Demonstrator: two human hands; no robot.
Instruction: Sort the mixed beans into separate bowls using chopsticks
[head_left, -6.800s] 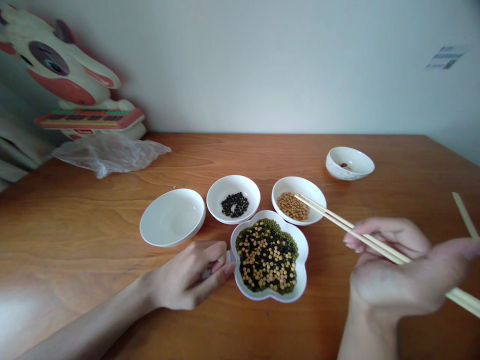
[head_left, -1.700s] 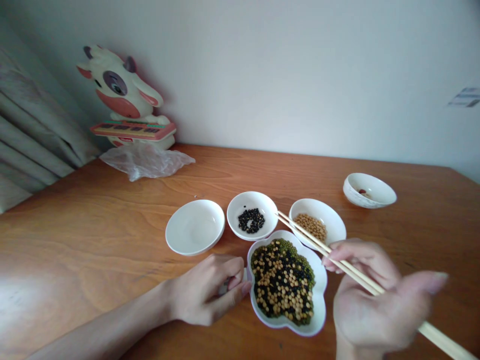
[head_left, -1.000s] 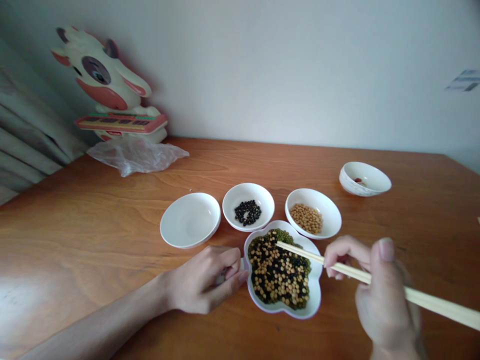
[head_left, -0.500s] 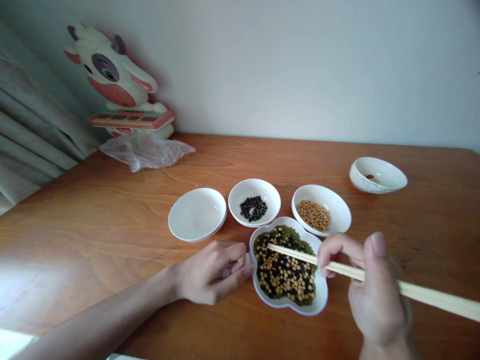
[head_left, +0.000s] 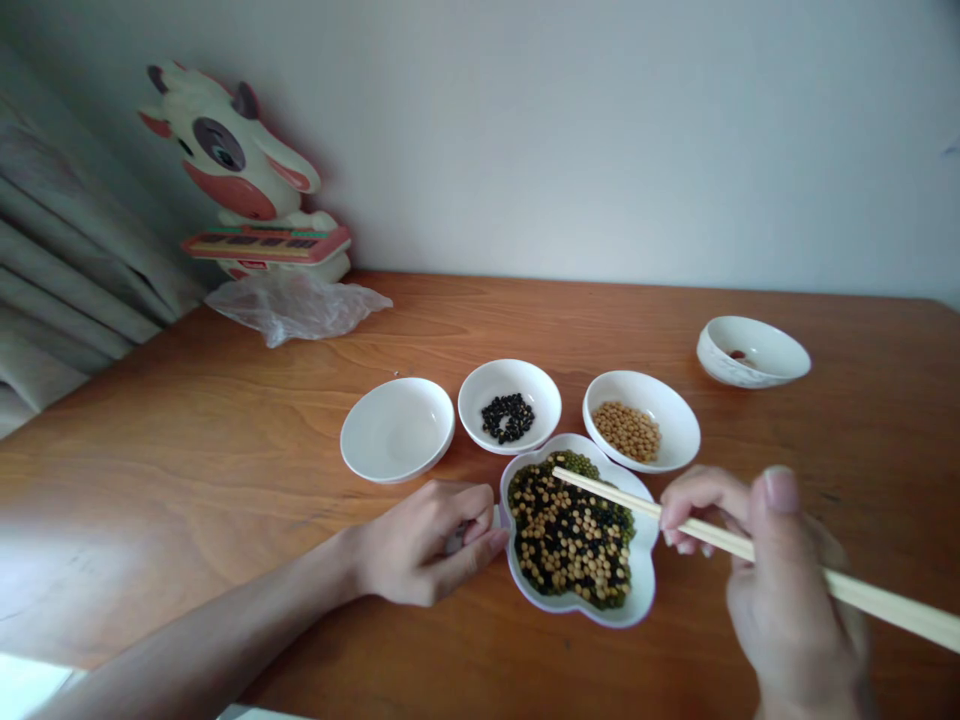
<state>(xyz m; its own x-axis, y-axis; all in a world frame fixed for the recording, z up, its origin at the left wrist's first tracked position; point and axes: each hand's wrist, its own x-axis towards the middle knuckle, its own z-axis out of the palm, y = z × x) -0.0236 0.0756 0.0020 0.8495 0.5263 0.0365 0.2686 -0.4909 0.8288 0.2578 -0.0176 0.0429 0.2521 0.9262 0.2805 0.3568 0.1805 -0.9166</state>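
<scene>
The left hand (head_left: 427, 545) pinches the handle of the white flower-shaped dish (head_left: 643, 572) on the brown wooden table (head_left: 240, 450); keep it steady. The right hand (head_left: 791, 595) pinches pale wooden chopsticks (head_left: 619, 494); apply their tips lightly to the black, tan and green beans (head_left: 574, 545).

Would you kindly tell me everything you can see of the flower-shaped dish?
The dish is flower-shaped with rounded lobes, white inside with a pale purple edge, perhaps plastic. It sits upright on the wooden table, holding mixed green, black and tan beans. The left hand grips its handle, mostly hidden. Chopsticks in the right hand reach over the beans; contact is unclear.
</scene>
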